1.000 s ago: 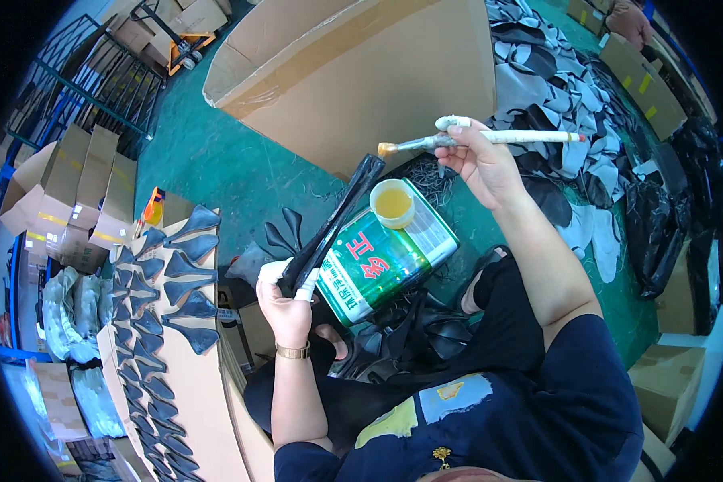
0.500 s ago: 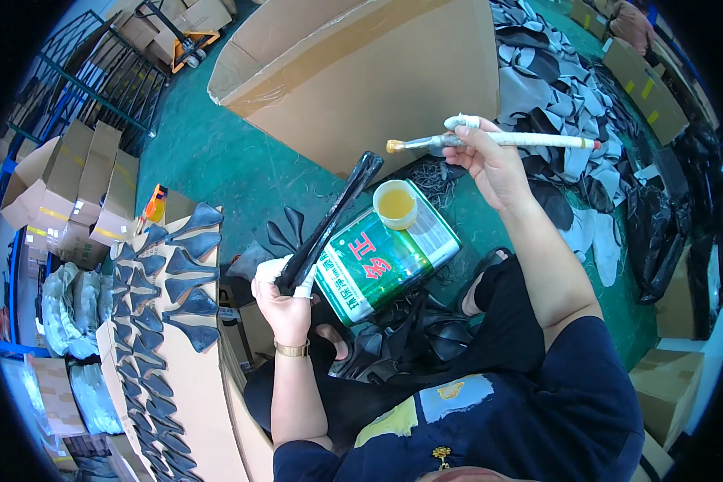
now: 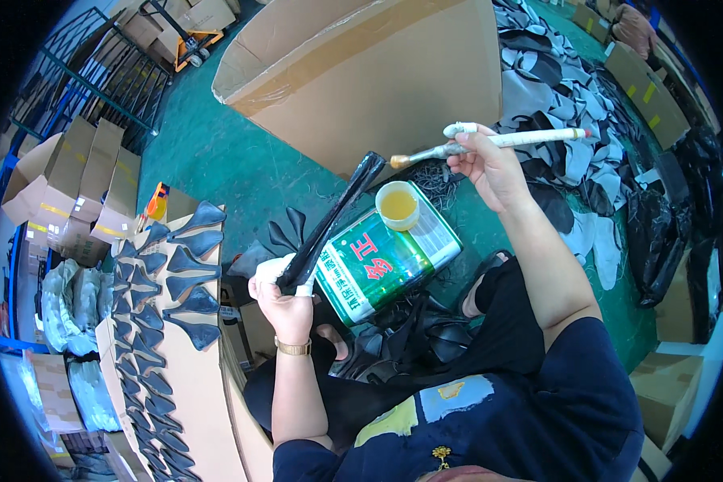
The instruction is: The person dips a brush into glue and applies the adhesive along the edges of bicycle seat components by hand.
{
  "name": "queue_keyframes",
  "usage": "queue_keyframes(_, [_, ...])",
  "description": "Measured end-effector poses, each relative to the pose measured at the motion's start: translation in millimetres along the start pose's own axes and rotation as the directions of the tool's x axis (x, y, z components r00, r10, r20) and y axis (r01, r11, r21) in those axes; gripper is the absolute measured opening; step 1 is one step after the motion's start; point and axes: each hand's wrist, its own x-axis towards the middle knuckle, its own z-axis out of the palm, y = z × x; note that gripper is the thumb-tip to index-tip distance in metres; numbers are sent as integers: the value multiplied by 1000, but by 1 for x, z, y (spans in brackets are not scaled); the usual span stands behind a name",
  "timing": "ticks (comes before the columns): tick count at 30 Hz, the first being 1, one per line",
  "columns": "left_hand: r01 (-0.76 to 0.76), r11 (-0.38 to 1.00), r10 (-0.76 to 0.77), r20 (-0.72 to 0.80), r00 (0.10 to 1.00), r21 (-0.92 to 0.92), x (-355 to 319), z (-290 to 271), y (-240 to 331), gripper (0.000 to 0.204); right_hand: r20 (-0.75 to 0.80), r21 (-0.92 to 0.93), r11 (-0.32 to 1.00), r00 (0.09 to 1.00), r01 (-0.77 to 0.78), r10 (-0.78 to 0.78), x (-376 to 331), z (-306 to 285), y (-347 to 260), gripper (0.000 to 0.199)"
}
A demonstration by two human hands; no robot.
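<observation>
Dozens of dark pieces (image 3: pixel 186 273) lie on cardboard sheet (image 3: pixel 201 402); left hand (image 3: pixel 285 301) fingers clamped on black strip (image 3: pixel 333 217), right hand (image 3: pixel 490 165) fingers pinching brush (image 3: pixel 490 142) above glue cup (image 3: pixel 398 205), strip apparently uncoated.

Glue cup (image 3: pixel 398 204) on tin (image 3: pixel 387 252) btwn hands; big carton (image 3: pixel 369 76) behind, cut pieces (image 3: pixel 165 277) left.

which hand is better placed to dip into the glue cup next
Right. The right hand holds the brush, bristles just above the glue cup; the left hand grips the black strip.
</observation>
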Motion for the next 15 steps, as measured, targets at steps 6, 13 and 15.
queue_keyframes(6, [-27,1000,27,3,1000,9,1,2,4,36,-33,71,997,999,-4,6,-5,13,5,19])
queue_keyframes(13, [215,966,-219,-17,975,-145,-5,14,2,30,43,107,993,998,-46,42,-12,29,32,18])
queue_keyframes(15, [356,844,-356,77,931,-400,-4,12,6,29,106,15,994,989,-108,106,-17,35,38,18])
